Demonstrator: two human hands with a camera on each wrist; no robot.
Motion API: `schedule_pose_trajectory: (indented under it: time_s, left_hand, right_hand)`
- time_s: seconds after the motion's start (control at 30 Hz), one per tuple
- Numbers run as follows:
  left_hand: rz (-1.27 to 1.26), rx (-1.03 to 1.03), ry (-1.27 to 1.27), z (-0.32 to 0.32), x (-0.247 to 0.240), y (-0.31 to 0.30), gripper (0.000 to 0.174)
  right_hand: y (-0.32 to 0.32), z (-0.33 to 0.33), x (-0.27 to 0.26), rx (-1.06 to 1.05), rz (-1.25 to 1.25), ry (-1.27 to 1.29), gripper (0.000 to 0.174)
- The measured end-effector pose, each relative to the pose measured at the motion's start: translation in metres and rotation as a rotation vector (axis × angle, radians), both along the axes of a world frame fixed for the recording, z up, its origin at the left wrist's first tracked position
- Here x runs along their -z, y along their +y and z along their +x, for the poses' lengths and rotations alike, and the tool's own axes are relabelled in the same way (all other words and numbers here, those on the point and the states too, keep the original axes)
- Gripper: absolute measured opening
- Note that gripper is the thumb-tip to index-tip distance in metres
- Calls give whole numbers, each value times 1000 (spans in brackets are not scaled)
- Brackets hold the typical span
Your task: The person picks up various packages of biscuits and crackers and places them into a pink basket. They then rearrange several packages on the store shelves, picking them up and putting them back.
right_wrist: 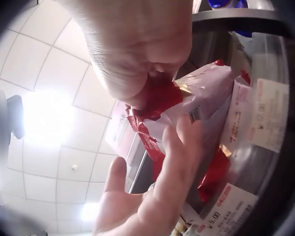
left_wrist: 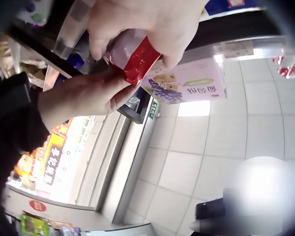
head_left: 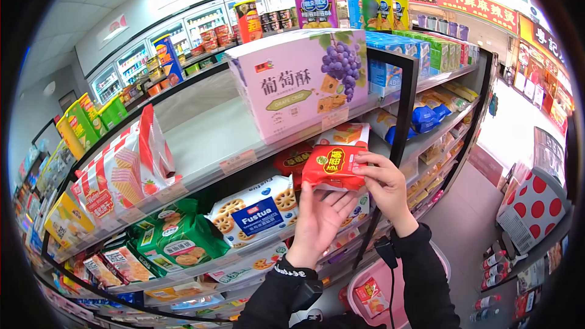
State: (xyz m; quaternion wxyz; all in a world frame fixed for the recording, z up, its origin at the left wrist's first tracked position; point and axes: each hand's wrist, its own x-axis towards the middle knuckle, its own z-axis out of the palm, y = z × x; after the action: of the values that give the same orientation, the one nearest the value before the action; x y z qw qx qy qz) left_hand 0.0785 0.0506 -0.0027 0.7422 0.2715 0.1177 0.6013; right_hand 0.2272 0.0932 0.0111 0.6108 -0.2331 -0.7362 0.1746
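Note:
A red and white snack packet (head_left: 333, 161) is in front of the shelf in the head view. My right hand (head_left: 385, 186) pinches its right end between thumb and fingers. Below it my left hand (head_left: 323, 222) lies palm up with fingers extended, the thumb at the packet's lower left corner. The right wrist view shows the packet's pale underside (right_wrist: 179, 110), with the right hand (right_wrist: 137, 49) on its red end and the left hand (right_wrist: 152, 196) touching from below. In the left wrist view both the left hand (left_wrist: 147, 22) and right hand (left_wrist: 83, 96) are at the packet (left_wrist: 140, 61).
A grape crisp box (head_left: 298, 85) stands on the shelf above. Left of the hands are Fustua biscuits (head_left: 256, 210), a green packet (head_left: 177, 237) and striped wafers (head_left: 125, 173). A pink basket (head_left: 439, 262) holding a red packet is below the hands. Black shelf uprights stand to the right.

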Motion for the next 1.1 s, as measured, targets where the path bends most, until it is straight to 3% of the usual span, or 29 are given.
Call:
schedule_pose_trajectory:
  time_s: [0.13,0.23,0.27,0.3,0.37,0.43,0.5,0.53,0.57,0.63,0.7,0.8,0.93,1.0,1.1]
  left_hand:
    - [6,157,-100,-3,5,-3,82]
    - [-25,226,3,-8,4,0,82]
    - [-48,247,-2,-9,5,0,74]
    - [-61,241,-3,-8,5,-1,74]
    - [-65,146,256,-5,4,-6,64]
    - [-114,159,191,-6,14,-12,56]
    - [-13,70,340,-6,25,-24,56]
    - [-25,16,362,-3,27,-34,58]
    - [13,1,439,-5,35,-41,65]
    - [87,75,459,-12,51,-56,68]
    - [62,111,598,-16,58,-77,81]
    - [58,270,694,-15,83,-98,90]
    - [-33,450,724,8,155,-123,82]
    - [-111,573,735,28,173,-124,82]
    - [-166,723,684,50,220,-124,77]
  right_hand:
    - [-2,20,16,-159,-96,129,28]
    - [-8,32,21,-258,-142,158,32]
    - [-9,34,24,-302,-137,144,32]
    - [-12,36,26,-347,-132,131,32]
    - [-22,41,26,-352,-180,74,33]
    - [-36,48,28,-349,-231,22,33]
    - [-52,55,36,-319,-282,68,36]
    - [-59,61,46,-358,-327,129,47]
    - [-67,65,55,-350,-355,135,47]
    - [-85,75,72,-517,-610,361,62]
    - [-96,80,104,-704,-815,382,83]
    - [-128,89,135,-757,-1078,350,95]
    - [-171,108,196,-696,-1253,528,87]
    - [-185,116,221,-436,-1481,490,71]
    - [-201,127,257,-273,-1556,568,56]
